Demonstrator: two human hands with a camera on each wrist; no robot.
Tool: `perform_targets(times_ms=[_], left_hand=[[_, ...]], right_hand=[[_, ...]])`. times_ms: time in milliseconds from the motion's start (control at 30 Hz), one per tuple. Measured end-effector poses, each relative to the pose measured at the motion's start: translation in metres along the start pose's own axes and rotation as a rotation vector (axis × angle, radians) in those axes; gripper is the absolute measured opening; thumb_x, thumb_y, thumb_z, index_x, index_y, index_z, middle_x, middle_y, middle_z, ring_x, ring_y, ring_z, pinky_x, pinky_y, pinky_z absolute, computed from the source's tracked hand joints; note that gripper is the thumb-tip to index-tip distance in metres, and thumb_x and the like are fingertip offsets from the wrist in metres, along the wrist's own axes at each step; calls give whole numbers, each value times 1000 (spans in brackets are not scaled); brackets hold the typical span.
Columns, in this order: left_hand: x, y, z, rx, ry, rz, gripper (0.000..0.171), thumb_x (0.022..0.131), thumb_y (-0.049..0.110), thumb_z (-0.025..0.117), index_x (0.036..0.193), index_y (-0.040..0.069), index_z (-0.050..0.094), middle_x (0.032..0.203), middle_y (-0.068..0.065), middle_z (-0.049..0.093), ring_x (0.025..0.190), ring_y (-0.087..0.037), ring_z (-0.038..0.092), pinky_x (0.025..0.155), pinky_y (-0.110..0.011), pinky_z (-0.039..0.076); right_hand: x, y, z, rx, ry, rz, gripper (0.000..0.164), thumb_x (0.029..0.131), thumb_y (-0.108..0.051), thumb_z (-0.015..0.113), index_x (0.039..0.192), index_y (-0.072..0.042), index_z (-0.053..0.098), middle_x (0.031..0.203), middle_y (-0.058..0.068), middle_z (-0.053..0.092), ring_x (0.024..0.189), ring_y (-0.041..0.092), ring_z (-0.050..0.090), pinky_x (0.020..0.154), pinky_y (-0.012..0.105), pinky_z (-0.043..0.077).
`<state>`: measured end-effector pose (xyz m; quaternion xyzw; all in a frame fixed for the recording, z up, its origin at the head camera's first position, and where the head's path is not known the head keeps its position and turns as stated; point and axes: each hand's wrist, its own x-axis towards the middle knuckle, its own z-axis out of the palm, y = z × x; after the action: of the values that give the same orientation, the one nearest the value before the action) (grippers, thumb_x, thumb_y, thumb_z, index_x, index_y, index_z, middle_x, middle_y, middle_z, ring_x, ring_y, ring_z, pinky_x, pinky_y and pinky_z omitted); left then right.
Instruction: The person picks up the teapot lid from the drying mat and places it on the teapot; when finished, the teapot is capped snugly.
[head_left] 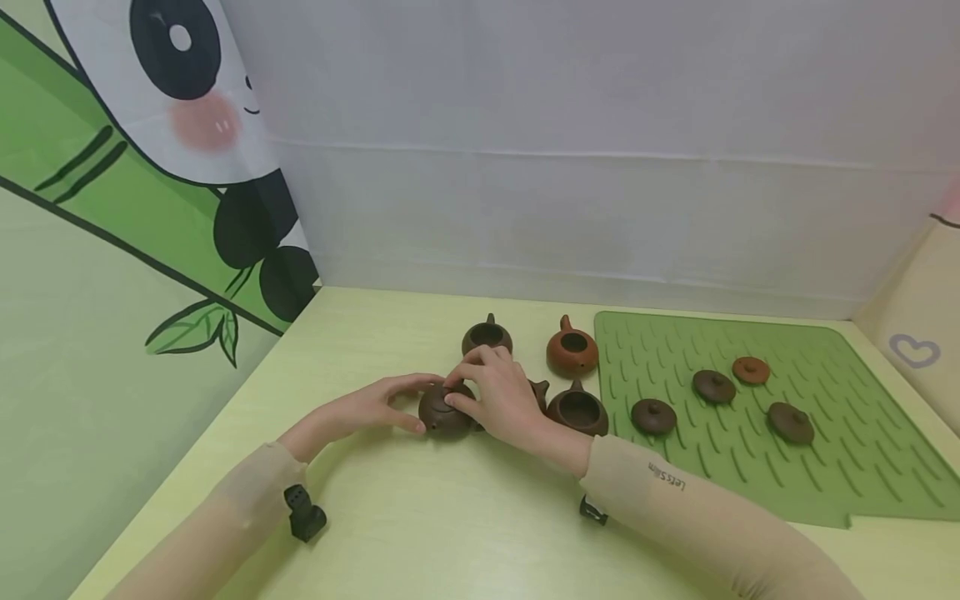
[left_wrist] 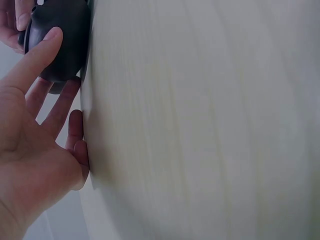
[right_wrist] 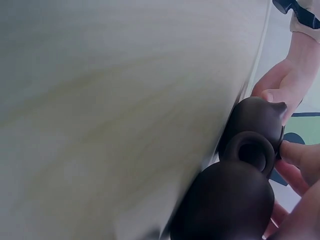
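A small dark brown clay teapot (head_left: pixel 444 421) sits on the table in front of me. My left hand (head_left: pixel 366 410) holds its left side, the thumb on the near side and fingers behind, as the left wrist view shows on the dark body (left_wrist: pixel 62 37). From above, my right hand (head_left: pixel 504 398) pinches the lid (head_left: pixel 454 390) on top of this teapot; the knob is mostly covered by the fingers. In the right wrist view, the teapot's ring handle (right_wrist: pixel 255 150) faces a second dark pot (right_wrist: pixel 225 205) close by. That second pot is partly hidden behind my right hand.
Lidless teapots stand behind and to the right: a dark one (head_left: pixel 469 343), a reddish-brown one (head_left: pixel 573 362) and another dark one (head_left: pixel 598 423). On the right a green ridged mat (head_left: pixel 735 467) bears several loose lids, one of them reddish (head_left: pixel 751 370).
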<state>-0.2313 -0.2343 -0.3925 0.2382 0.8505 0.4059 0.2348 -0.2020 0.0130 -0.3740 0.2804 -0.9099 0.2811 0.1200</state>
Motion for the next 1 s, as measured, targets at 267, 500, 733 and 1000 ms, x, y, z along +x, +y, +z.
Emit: perform_targets(times_ms=[267, 500, 733, 1000], left_hand=[[1, -1, 1, 2, 7, 5, 73, 87, 30, 76, 151, 26, 40, 157, -4, 40, 147, -34, 32, 117, -64, 23], [0, 4, 2, 10, 6, 4, 74, 87, 31, 76, 151, 26, 39, 158, -5, 38, 149, -35, 30, 117, -64, 23], [2, 3, 2, 5, 3, 13, 74, 87, 30, 76, 152, 26, 40, 159, -5, 38, 149, -35, 30, 117, -65, 22], [0, 1, 0, 27, -7, 22, 75, 87, 31, 76, 151, 26, 39, 158, -5, 39, 148, -34, 32, 117, -64, 23]], right_hand=[[-2, -2, -2, 0, -27, 10, 14, 90, -34, 72, 102, -27, 74, 116, 1, 63, 111, 24, 52, 86, 42, 46], [-2, -2, -7, 6, -44, 28, 14, 89, -31, 73, 102, -28, 75, 112, 0, 64, 108, 23, 52, 85, 42, 45], [-2, 0, -7, 31, -40, 20, 15, 89, -30, 74, 104, -26, 76, 110, -1, 68, 103, 22, 60, 85, 41, 46], [-7, 2, -16, 78, -64, 32, 28, 90, -30, 73, 117, -22, 73, 120, -2, 72, 81, 15, 69, 68, 28, 53]])
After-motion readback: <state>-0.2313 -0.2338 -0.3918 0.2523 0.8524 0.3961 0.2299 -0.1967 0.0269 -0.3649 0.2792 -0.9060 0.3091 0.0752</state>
